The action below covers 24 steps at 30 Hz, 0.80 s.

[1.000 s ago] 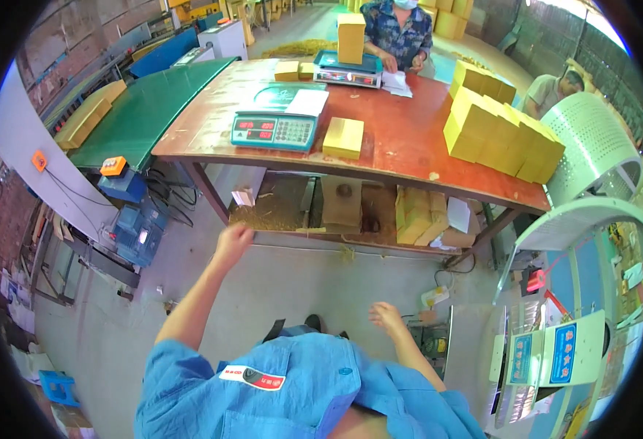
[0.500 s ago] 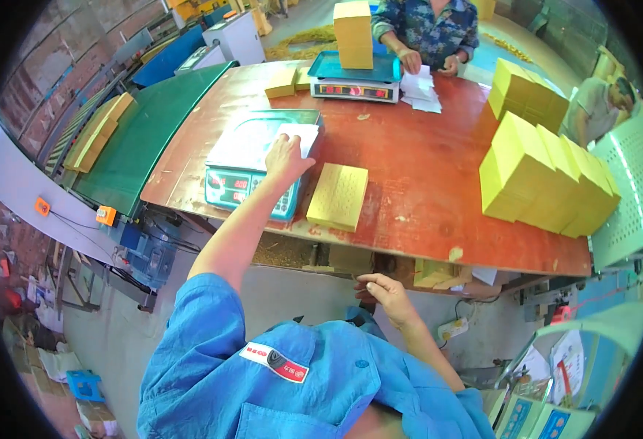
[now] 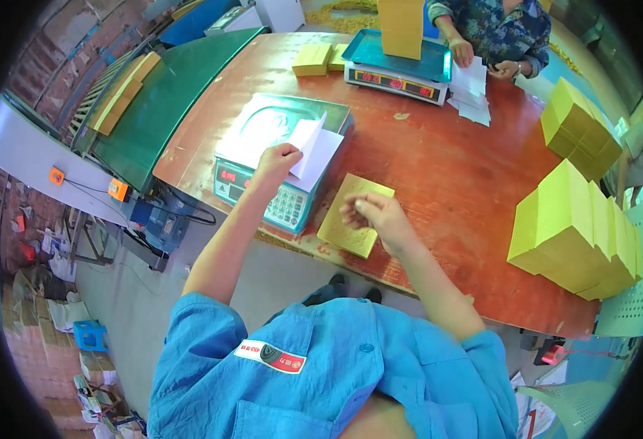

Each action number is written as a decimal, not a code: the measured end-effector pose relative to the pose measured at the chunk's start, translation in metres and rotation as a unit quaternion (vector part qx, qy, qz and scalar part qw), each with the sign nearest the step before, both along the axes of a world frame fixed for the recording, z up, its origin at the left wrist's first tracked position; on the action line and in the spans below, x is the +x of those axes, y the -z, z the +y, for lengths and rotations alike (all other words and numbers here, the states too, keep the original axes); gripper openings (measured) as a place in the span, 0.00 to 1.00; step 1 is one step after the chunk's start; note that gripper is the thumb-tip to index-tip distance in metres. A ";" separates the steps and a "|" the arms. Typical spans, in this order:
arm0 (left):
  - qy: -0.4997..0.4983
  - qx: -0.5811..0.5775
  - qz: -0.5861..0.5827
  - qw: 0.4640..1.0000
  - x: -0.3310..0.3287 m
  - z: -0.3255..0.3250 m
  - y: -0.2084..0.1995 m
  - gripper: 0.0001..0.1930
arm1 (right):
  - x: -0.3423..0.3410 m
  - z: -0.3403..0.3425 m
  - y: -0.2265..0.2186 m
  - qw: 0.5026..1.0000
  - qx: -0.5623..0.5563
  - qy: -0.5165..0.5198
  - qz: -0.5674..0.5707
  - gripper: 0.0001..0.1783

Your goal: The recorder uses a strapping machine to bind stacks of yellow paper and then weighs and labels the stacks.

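My left hand point(image 3: 277, 162) pinches a white paper sheet point(image 3: 307, 137) by its lower edge, lifting it so that it stands tilted. More white paper point(image 3: 325, 155) lies flat beneath it on the teal weighing scale point(image 3: 289, 210), whose pan shines with glare. Just right of the scale, a flat yellow block of stacked paper point(image 3: 352, 241) rests on the red tabletop. Over this block hovers my right hand point(image 3: 380, 219), its fingers loosely curled and apart, nothing visible in them. Whether its fingertips touch the block is unclear.
Across the red table point(image 3: 438, 256), a co-worker's hand point(image 3: 462, 51) touches white slips point(image 3: 470, 88) beside a second scale point(image 3: 394, 79) bearing a tall yellow stack point(image 3: 400, 29). Yellow blocks point(image 3: 574, 227) stand at the right. A green conveyor belt point(image 3: 167, 110) runs at the left.
My right hand has risen from below the table edge to over the yellow block. My left hand has drawn slightly back, raising a sheet from the scale. The view has shifted.
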<state>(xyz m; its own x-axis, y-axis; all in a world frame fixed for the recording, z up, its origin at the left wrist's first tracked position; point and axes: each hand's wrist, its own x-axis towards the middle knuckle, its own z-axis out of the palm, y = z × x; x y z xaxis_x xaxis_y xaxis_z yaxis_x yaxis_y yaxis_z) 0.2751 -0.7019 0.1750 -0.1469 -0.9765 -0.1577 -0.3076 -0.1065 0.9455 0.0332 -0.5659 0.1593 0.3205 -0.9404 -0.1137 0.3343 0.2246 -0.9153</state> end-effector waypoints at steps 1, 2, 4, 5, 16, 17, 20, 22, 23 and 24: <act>-0.002 -0.006 0.025 1.000 -0.001 0.001 -0.001 0.06 | 0.006 -0.016 -0.003 1.000 0.003 0.002 0.003 0.15; -0.004 -0.013 0.051 0.999 -0.001 0.001 -0.002 0.05 | 0.013 -0.033 -0.006 1.000 0.006 0.019 -0.007 0.16; 0.000 0.003 0.077 0.997 0.002 0.002 -0.004 0.05 | 0.030 -0.061 -0.007 0.999 0.012 0.034 -0.012 0.17; 0.005 0.014 0.099 0.995 0.002 0.002 -0.006 0.06 | 0.037 -0.074 -0.006 0.998 0.008 0.067 -0.008 0.19; 0.062 0.051 0.115 0.990 0.022 -0.008 -0.007 0.07 | 0.079 -0.115 -0.006 0.954 -0.059 0.244 0.162 0.27; 0.070 0.046 0.106 0.991 0.023 -0.009 -0.007 0.06 | 0.080 -0.119 0.003 0.953 -0.055 0.250 0.164 0.27; 0.095 0.036 0.145 0.984 0.022 -0.010 -0.002 0.06 | 0.083 -0.127 0.019 0.903 -0.132 0.307 0.270 0.29; 0.087 0.035 0.149 0.984 0.019 -0.011 0.001 0.07 | 0.087 -0.124 0.011 0.895 -0.117 0.337 0.269 0.30; 0.074 0.032 0.152 0.985 0.018 -0.011 0.001 0.07 | 0.089 -0.122 0.007 0.894 -0.116 0.340 0.269 0.30; 0.078 0.034 0.153 0.985 0.019 -0.012 0.001 0.07 | 0.092 -0.120 0.003 0.884 -0.114 0.356 0.280 0.29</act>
